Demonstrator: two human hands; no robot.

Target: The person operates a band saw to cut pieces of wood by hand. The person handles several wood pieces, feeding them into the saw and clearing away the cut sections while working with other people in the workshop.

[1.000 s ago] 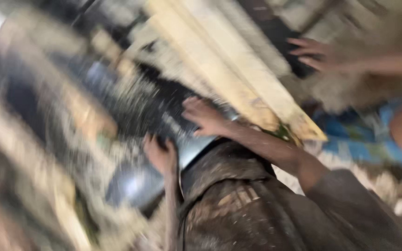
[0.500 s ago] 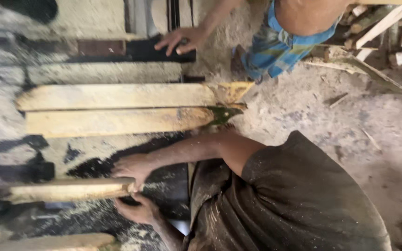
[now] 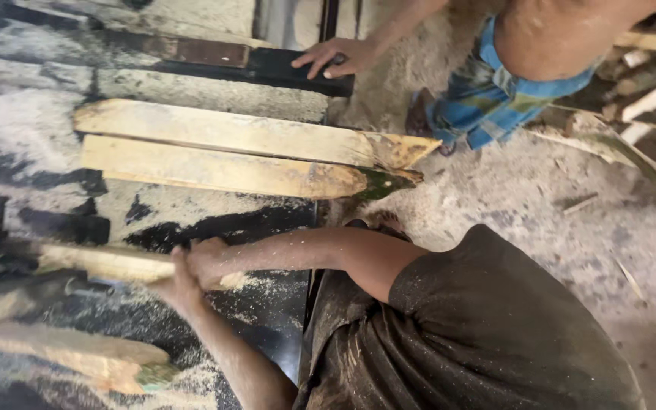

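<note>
Since a moment ago we have shifted our plank [image 3: 108, 262] slightly rightward on the sawdusty table [image 3: 32, 121], near two pale boards [image 3: 229, 152]; our right hand [image 3: 206, 262] and left hand [image 3: 176, 285] both grip its right end

- looks like a small sawmill or rough wood workshop
- sawdust [image 3: 199, 376] all over the dark metal saw table [image 3: 267, 319]
- rough-cut planks [image 3: 222, 152] laid out, offcuts [image 3: 647, 99] on the dirt floor [image 3: 540, 205]
</note>
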